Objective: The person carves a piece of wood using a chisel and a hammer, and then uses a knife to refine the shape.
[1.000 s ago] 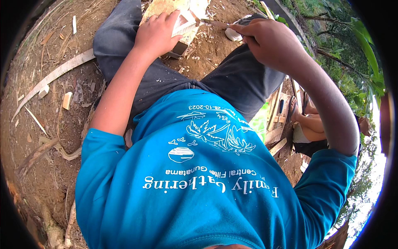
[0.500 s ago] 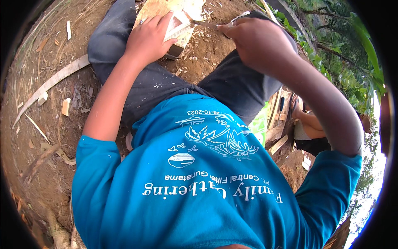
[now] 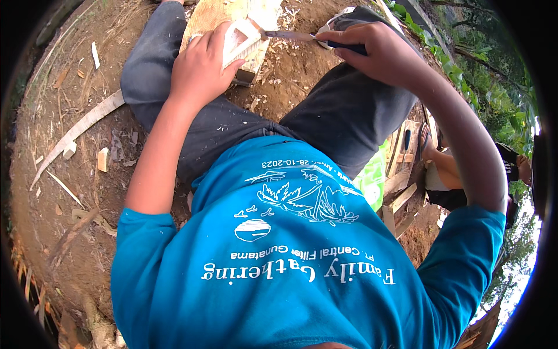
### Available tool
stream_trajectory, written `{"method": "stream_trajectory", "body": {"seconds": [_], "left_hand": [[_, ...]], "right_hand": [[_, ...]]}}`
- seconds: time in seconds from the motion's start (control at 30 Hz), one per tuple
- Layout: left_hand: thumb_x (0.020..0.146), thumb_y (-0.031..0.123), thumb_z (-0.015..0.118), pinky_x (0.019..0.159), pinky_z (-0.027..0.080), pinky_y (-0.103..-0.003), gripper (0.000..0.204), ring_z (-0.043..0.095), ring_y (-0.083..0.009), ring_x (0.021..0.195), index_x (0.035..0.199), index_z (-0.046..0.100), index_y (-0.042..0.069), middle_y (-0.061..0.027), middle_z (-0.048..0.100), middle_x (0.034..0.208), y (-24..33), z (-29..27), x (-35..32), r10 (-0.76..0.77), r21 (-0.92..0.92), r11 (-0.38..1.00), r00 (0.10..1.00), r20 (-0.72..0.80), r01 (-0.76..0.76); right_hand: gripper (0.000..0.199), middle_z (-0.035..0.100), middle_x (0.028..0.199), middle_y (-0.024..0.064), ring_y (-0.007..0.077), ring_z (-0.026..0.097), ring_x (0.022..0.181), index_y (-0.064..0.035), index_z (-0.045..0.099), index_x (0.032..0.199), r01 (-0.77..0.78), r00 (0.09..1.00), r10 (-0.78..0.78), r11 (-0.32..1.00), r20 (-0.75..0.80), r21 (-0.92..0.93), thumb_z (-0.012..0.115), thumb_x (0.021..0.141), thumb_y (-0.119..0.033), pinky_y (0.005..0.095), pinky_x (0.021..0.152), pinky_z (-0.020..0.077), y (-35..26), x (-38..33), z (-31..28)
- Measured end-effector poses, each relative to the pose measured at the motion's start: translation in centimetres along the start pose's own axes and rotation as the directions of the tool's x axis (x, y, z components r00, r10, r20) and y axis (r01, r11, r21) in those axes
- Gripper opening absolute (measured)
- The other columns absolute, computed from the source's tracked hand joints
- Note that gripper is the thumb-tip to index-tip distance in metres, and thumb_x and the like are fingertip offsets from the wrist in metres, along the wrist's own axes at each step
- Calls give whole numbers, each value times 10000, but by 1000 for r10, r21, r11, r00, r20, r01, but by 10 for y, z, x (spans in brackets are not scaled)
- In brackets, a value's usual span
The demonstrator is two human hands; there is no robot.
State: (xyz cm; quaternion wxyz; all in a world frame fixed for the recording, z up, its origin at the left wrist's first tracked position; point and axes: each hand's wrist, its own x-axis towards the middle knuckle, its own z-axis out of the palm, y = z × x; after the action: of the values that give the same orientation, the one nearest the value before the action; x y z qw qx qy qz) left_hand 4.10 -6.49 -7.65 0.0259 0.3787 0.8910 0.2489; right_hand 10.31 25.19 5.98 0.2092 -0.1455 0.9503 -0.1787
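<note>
My left hand grips a pale carved wood block with a hollow in its face, its thumb along the near side. The block rests on a broad wooden plank between my legs. In my right hand is a knife with a dark handle, fingers wrapped round it. The blade points left, and its tip meets the block's right edge. A dark end of wood shows just below the block.
Wood chips litter the brown soil. At the left lie a long curved strip of wood and small offcuts. To the right are a green bag, stacked wood pieces and another person's leg. Green plants grow beyond.
My right hand has shifted slightly, and the knife's dark handle now shows. The blade stays at the block's right edge. My left hand keeps its hold, and the whole view has shifted a little.
</note>
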Motion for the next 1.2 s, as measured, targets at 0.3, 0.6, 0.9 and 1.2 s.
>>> {"method": "stream_trajectory", "body": {"seconds": [0.3, 0.6, 0.9, 1.2], "left_hand": [[900, 372, 737, 941, 531, -461, 637, 611, -386, 1163, 1396, 487, 60, -174, 644, 1261, 4, -3, 0, -33, 82, 996, 999, 39, 29], [897, 377, 736, 930, 529, -454, 636, 622, -376, 1135, 1390, 502, 49, -169, 652, 1221, 5, -3, 0, -16, 86, 996, 999, 32, 13], [886, 383, 748, 912, 530, -451, 657, 625, -364, 1110, 1402, 511, 53, -166, 668, 1179, 0, 0, 2, -8, 37, 999, 1000, 15, 7], [873, 334, 762, 908, 524, -447, 654, 626, -363, 1094, 1405, 508, 53, -161, 659, 1177, 4, -3, 6, -22, -9, 1000, 999, 48, 23]], "right_hand": [[430, 715, 987, 178, 354, 678, 923, -152, 719, 1287, -78, 993, 82, 996, 86, -50, 611, 876, -86, 444, 881, 530, -22, -6, -26], [413, 696, 894, 174, 352, 681, 856, -137, 738, 1241, 7, 1000, -3, 955, 14, -296, 568, 878, -37, 483, 804, 529, -73, 7, -32], [161, 734, 885, 204, 373, 731, 914, -31, 734, 859, 12, 888, 177, 914, 424, -405, 612, 802, -120, 463, 745, 585, -109, 41, -65], [379, 708, 924, 179, 347, 676, 848, -148, 713, 1297, 38, 991, -33, 999, 128, -36, 643, 928, -94, 455, 786, 519, -10, 24, -36]]}}
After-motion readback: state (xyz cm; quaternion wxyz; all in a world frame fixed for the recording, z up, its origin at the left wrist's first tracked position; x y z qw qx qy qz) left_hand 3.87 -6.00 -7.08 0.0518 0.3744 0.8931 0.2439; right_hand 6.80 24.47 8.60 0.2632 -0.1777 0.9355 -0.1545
